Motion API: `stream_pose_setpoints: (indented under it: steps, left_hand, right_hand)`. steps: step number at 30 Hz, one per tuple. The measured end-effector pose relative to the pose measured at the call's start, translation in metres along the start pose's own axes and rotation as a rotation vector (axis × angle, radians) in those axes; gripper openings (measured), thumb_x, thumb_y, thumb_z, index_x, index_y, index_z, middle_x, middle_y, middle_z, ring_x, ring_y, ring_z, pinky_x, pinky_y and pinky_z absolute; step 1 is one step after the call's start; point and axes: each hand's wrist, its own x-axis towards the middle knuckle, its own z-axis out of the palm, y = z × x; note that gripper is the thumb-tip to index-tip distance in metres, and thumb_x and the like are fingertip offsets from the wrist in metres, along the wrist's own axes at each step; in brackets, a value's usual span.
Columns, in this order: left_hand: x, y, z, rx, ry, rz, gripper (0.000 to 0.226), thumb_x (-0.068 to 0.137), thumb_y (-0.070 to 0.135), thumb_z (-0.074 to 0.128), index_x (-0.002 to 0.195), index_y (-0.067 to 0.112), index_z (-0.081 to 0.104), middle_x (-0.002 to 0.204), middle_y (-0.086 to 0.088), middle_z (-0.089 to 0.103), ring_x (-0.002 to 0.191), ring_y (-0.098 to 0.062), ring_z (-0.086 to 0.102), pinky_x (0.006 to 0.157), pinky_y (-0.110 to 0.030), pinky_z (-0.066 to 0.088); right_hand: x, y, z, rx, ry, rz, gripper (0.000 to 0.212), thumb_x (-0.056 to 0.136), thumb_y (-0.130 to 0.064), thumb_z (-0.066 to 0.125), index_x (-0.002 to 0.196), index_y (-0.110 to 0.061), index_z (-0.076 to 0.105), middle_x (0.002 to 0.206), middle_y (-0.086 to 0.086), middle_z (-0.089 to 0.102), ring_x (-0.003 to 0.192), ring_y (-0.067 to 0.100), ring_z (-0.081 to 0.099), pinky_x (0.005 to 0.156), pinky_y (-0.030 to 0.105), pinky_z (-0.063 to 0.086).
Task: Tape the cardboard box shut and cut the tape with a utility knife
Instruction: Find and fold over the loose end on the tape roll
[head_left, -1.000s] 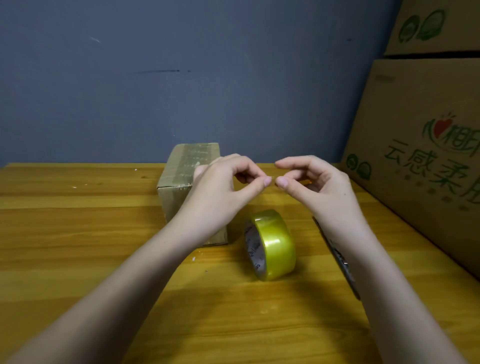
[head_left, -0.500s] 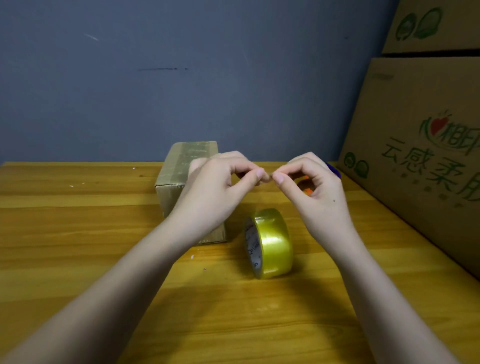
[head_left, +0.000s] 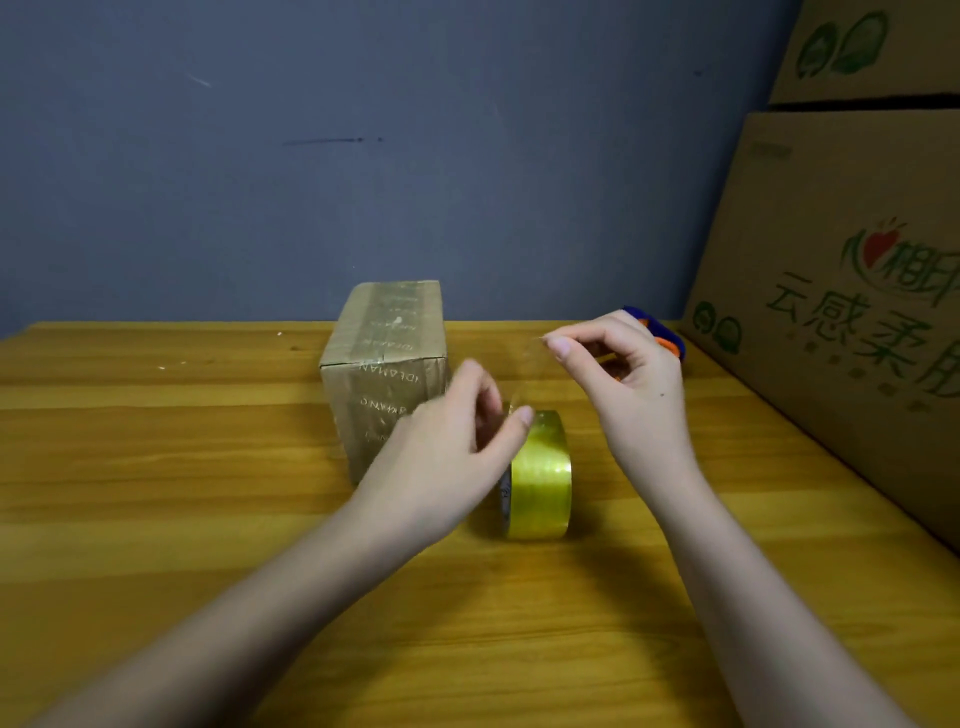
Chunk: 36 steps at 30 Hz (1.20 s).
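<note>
On the worktop (head_left: 156, 467) the taped cardboard box (head_left: 387, 364) stands far left; the left hand (head_left: 457, 457), blurred, fingers loosely open, hovers by the upright tape roll (head_left: 540, 478); the right hand (head_left: 623, 374) pinches a clear tape strip (head_left: 530, 364)

On the small cardboard box (head_left: 387, 364) I see pale lettering printed on the tape that covers it. It appears upside down from my view and reads roughly "IDEAMAN" near the top front edge; further rows lower on the front face are too faint for me to read.

On the large carton (head_left: 852, 312) at my right, I see green Chinese characters, partly cut off by the picture's edge: "云感柔" in a lower row, and "相" beside a red heart-shaped logo above. Small round green emblems sit near its lower left corner.

The upper carton (head_left: 862, 47) carries a pair of round green emblems, no legible words.
</note>
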Motion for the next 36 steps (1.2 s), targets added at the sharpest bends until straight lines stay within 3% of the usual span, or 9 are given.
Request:
stream_pose_setpoints:
  steps: [2, 4, 8, 10, 12, 16, 22, 30, 36]
  left_hand:
    - [-0.002, -0.005, 0.003, 0.136, -0.173, -0.11, 0.047, 0.08, 0.071, 0.033, 0.088, 0.029, 0.051, 0.081, 0.005, 0.066, 0.08, -0.018, 0.064, 0.079, -0.041, 0.052]
    - [0.001, -0.008, 0.007, 0.049, -0.296, -0.225, 0.059, 0.081, 0.075, 0.031, 0.097, 0.026, 0.06, 0.102, 0.004, 0.068, 0.099, -0.018, 0.061, 0.09, -0.037, 0.047]
    - [0.009, -0.008, 0.023, -0.731, -0.395, -0.44, 0.07, 0.073, 0.071, 0.055, 0.121, 0.021, 0.061, 0.126, 0.005, 0.063, 0.12, -0.014, 0.055, 0.108, -0.035, 0.034]
    - [0.01, -0.008, 0.03, -0.983, -0.413, -0.501, 0.056, 0.083, 0.056, 0.053, 0.124, 0.019, 0.058, 0.118, -0.006, 0.069, 0.113, -0.02, 0.062, 0.104, -0.04, 0.042]
    - [0.01, -0.006, 0.035, -1.101, -0.441, -0.522, 0.043, 0.093, 0.041, 0.044, 0.124, 0.013, 0.056, 0.102, -0.011, 0.073, 0.094, -0.02, 0.07, 0.083, -0.034, 0.053]
    - [0.01, -0.008, 0.042, -1.098, -0.401, -0.475, 0.042, 0.091, 0.044, 0.048, 0.108, 0.01, 0.066, 0.071, -0.006, 0.07, 0.066, -0.019, 0.068, 0.07, -0.031, 0.05]
    - [0.005, -0.013, 0.048, -1.027, -0.268, -0.329, 0.035, 0.094, 0.038, 0.051, 0.073, 0.012, 0.063, 0.053, -0.01, 0.057, 0.047, -0.022, 0.054, 0.05, -0.025, 0.046]
    - [0.003, -0.011, 0.051, -0.942, -0.11, -0.109, 0.038, 0.085, 0.036, 0.051, 0.083, 0.0, 0.06, 0.044, -0.005, 0.055, 0.04, -0.016, 0.05, 0.044, -0.017, 0.041]
    - [-0.002, -0.013, 0.048, -0.823, -0.01, 0.048, 0.035, 0.089, 0.027, 0.054, 0.085, -0.008, 0.059, 0.044, -0.001, 0.057, 0.045, -0.013, 0.053, 0.057, -0.016, 0.045]
  right_hand:
    - [0.0, 0.0, -0.001, -0.024, 0.012, -0.006, 0.008, 0.086, -0.016, 0.066, 0.084, -0.013, 0.074, 0.081, -0.003, 0.066, 0.081, 0.003, 0.058, 0.069, 0.022, 0.047]
    - [0.0, 0.0, -0.002, -0.035, 0.023, -0.01, 0.01, 0.087, -0.017, 0.066, 0.085, -0.013, 0.075, 0.079, -0.005, 0.065, 0.08, 0.001, 0.057, 0.068, 0.016, 0.045]
    - [-0.001, -0.001, -0.001, -0.043, 0.037, -0.024, 0.011, 0.086, -0.017, 0.067, 0.084, -0.01, 0.076, 0.077, -0.001, 0.063, 0.076, 0.003, 0.057, 0.066, 0.018, 0.045]
    - [-0.001, -0.001, -0.001, -0.037, 0.04, -0.014, 0.01, 0.085, -0.016, 0.068, 0.082, -0.01, 0.075, 0.074, -0.007, 0.059, 0.074, 0.0, 0.055, 0.065, 0.013, 0.042]
    - [0.0, -0.001, 0.0, -0.015, 0.04, 0.009, 0.008, 0.085, -0.015, 0.068, 0.081, -0.011, 0.074, 0.073, -0.011, 0.057, 0.073, -0.002, 0.054, 0.066, 0.01, 0.039]
    - [0.0, 0.0, 0.001, 0.065, -0.005, 0.092, 0.008, 0.087, -0.013, 0.066, 0.084, -0.012, 0.073, 0.085, 0.001, 0.066, 0.082, 0.004, 0.061, 0.072, 0.014, 0.046]
    - [0.0, -0.002, 0.001, 0.085, -0.059, 0.135, 0.004, 0.083, -0.011, 0.069, 0.08, -0.013, 0.069, 0.085, 0.01, 0.067, 0.08, 0.014, 0.062, 0.073, 0.017, 0.05]
    - [0.002, 0.004, 0.003, 0.04, 0.017, 0.224, 0.015, 0.082, -0.02, 0.071, 0.08, -0.005, 0.07, 0.082, 0.01, 0.069, 0.077, 0.016, 0.062, 0.071, 0.023, 0.05]
    - [0.001, 0.004, 0.005, 0.121, -0.069, 0.322, 0.018, 0.083, -0.019, 0.07, 0.083, -0.001, 0.07, 0.078, 0.001, 0.068, 0.072, 0.002, 0.058, 0.067, 0.014, 0.048]
